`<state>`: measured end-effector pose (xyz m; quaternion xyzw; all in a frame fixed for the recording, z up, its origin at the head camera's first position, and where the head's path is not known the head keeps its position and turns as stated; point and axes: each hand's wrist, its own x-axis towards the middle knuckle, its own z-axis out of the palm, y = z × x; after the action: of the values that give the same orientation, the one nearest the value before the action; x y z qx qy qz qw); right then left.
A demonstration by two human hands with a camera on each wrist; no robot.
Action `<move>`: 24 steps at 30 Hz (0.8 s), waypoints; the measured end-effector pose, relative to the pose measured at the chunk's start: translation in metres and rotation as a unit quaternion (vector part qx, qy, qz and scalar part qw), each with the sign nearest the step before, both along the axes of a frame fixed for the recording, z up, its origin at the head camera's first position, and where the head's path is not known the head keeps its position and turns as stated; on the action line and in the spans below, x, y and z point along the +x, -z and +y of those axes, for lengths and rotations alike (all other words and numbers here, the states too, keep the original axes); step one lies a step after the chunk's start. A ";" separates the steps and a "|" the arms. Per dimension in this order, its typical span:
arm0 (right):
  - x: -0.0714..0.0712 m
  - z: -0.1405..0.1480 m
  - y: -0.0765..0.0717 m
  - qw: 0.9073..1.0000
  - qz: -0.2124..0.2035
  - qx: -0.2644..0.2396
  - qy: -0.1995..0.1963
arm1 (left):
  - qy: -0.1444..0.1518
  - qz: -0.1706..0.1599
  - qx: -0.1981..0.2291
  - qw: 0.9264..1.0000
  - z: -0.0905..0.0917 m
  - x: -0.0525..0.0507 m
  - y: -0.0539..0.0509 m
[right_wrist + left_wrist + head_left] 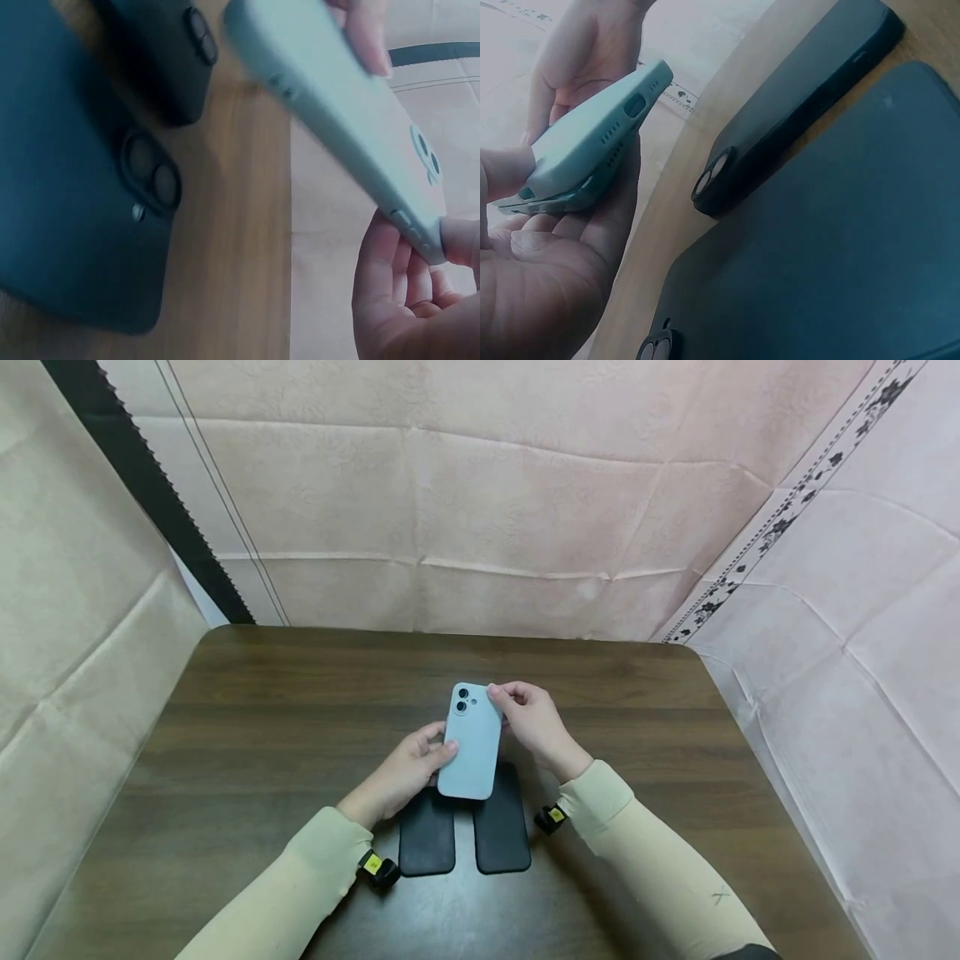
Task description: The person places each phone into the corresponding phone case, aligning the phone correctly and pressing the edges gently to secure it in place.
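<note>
A phone in a light blue case is held above the table, its back with two camera lenses facing up. My left hand grips its left edge, thumb on the back and fingers beneath. At the top right corner, my right hand pinches the case between thumb and curled fingers. In the left wrist view, the end of the case shows port and speaker openings, with a second layer parted from it below. Under it on the table lie a left black phone and a right black phone.
The brown wooden table has rounded far corners. Pale cloth hangs behind its far edge, and more cloth drapes on the right. Each wrist carries a small black camera.
</note>
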<state>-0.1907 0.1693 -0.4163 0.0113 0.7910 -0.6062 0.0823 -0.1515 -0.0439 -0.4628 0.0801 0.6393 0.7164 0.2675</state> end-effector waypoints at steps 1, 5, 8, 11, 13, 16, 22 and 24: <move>0.000 0.000 -0.001 1.000 -0.004 0.000 -0.001 | 0.001 0.004 -0.002 1.000 0.000 0.000 0.000; 0.000 0.000 -0.004 1.000 -0.018 0.003 0.000 | 0.006 0.012 -0.005 1.000 0.001 0.002 -0.001; 0.001 -0.001 -0.006 1.000 -0.023 0.011 0.003 | 0.010 0.011 -0.009 1.000 0.002 0.003 -0.002; 0.000 -0.002 -0.007 1.000 -0.020 0.014 0.004 | 0.009 0.019 -0.025 0.999 0.003 0.004 -0.002; 0.000 -0.002 -0.007 1.000 -0.015 0.013 0.006 | 0.004 0.027 -0.041 0.999 0.003 0.005 -0.003; -0.002 -0.002 -0.006 1.000 -0.006 0.009 0.009 | -0.005 0.043 -0.059 0.997 0.003 0.005 -0.004; -0.001 -0.003 -0.004 1.000 0.010 -0.002 -0.002 | -0.026 0.065 -0.055 0.996 0.002 0.004 -0.005; 0.000 -0.004 -0.004 1.000 0.010 -0.007 -0.009 | -0.035 0.066 -0.050 0.996 0.001 0.004 -0.005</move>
<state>-0.1909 0.1657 -0.4120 -0.0030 0.7875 -0.6111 0.0799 -0.1479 -0.0425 -0.4578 0.0911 0.6930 0.6856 0.2034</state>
